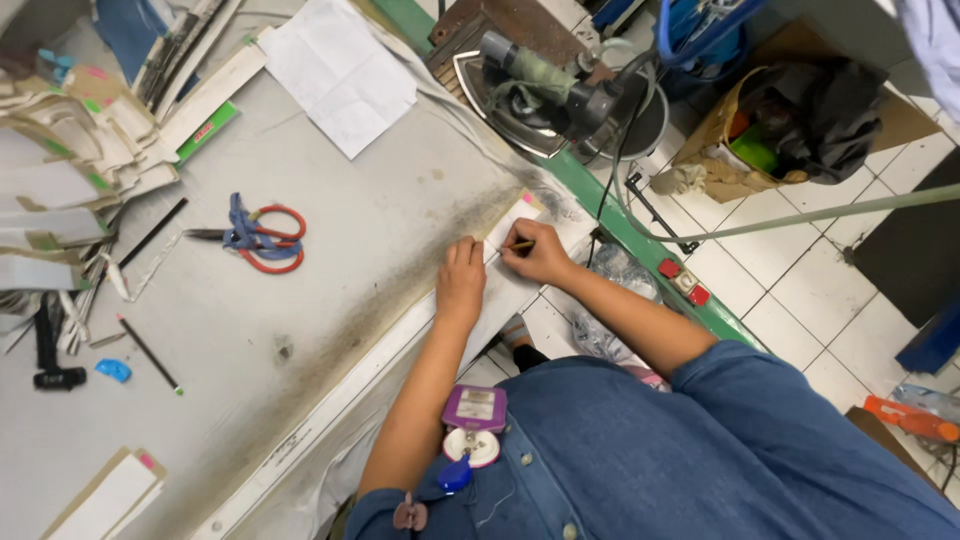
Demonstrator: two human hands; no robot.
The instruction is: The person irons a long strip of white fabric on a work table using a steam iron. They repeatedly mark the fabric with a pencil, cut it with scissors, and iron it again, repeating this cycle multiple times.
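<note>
Pencil [518,245], short and yellowish, pinched in the fingers [524,262] of the right hand [540,255], tip laid on a white paper strip [520,215] at the near edge of the bench [330,260], close to its right corner. Held low and slanted, as for drawing a line along the strip. Left hand [461,280] pressed flat just beside it, fingers together and holding nothing, pinning the strip so it stays put under the pencil. Both forearms stretched out from a blue denim garment [720,450], with a purple card holder and badge reel [473,425] clipped at the chest.

Further out on the grey, scuffed bench: red-handled scissors [262,238] with a blue cloth strip knotted through the loops, lying well apart to the left, within reach. Two dark pencils [150,355] loose nearby, a small blue chip [113,370] beside them. Stacked cardboard pattern pieces [70,150] heaped along the left edge, out of the working space. White paper sheet [338,70] at the far side. Heavy steam iron [535,85] parked on its rest at the far right corner, hose trailing off the bench. Beyond the green bench edge, tiled floor [800,290] and a cardboard box of dark cloth [800,120].
</note>
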